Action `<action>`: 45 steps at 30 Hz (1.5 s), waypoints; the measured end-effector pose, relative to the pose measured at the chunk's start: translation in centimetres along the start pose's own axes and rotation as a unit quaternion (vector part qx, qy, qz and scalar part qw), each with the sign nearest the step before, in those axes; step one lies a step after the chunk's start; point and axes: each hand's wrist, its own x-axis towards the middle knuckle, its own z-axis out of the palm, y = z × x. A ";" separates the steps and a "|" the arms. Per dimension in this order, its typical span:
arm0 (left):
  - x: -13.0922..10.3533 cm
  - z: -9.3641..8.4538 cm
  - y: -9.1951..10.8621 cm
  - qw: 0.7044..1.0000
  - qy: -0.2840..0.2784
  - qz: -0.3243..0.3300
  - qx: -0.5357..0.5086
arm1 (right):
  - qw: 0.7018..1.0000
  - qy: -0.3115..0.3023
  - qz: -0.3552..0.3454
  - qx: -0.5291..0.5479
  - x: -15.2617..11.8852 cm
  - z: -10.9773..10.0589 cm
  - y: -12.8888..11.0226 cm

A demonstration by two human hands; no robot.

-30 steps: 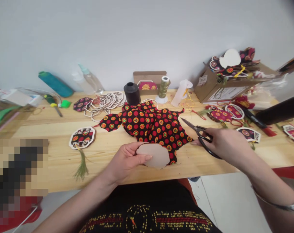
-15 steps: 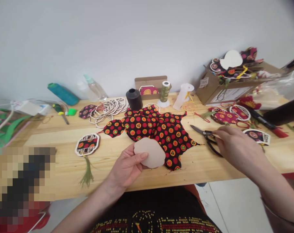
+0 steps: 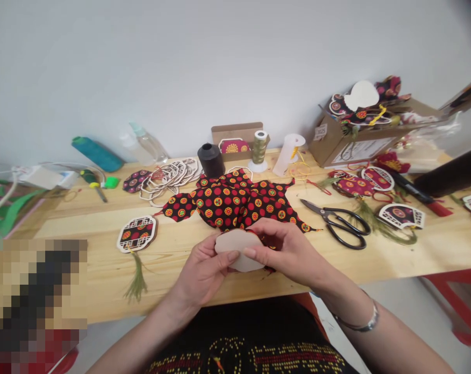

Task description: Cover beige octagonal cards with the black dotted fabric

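Observation:
Between both hands is a pale, flat piece of card (image 3: 235, 245) with a rounded outline. My left hand (image 3: 206, 265) pinches its left side, thumb on top. My right hand (image 3: 284, 252) grips its right side, thumb also on the upper face and fingers along the far edge. Just beyond lies black fabric with red dots and flower prints (image 3: 223, 202), its edges cut raggedly; the hands cover its near part. Black-handled scissors (image 3: 342, 223) rest on the table to the right, blades pointing left. A framed ornament with a green tassel (image 3: 137, 235) lies at the left.
A black thread cone (image 3: 211, 161), a green thread spool (image 3: 259, 148) and a white tube (image 3: 288, 155) stand at the back. Pale cut-out frames (image 3: 173, 179) are heaped behind the fabric. A cardboard box (image 3: 360, 145) full of ornaments stands back right, with finished ornaments (image 3: 360, 182) before it.
My right hand has let go of the scissors, leaving them on the table, and moved left to take the card. The card now tilts more; my left hand still holds it.

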 end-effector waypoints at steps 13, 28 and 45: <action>0.1 -0.4 -0.4 0.999 -0.010 0.048 0.018 | 0.990 0.094 -0.100 0.023 -0.1 0.6 0.7; -0.1 -0.7 -0.6 0.995 0.028 0.077 0.063 | 0.975 0.118 -0.164 -0.091 -0.3 0.9 0.8; 0.2 0.6 2.9 0.938 -0.080 0.018 0.337 | 0.951 -0.095 -0.150 -0.255 -0.4 -1.4 -1.3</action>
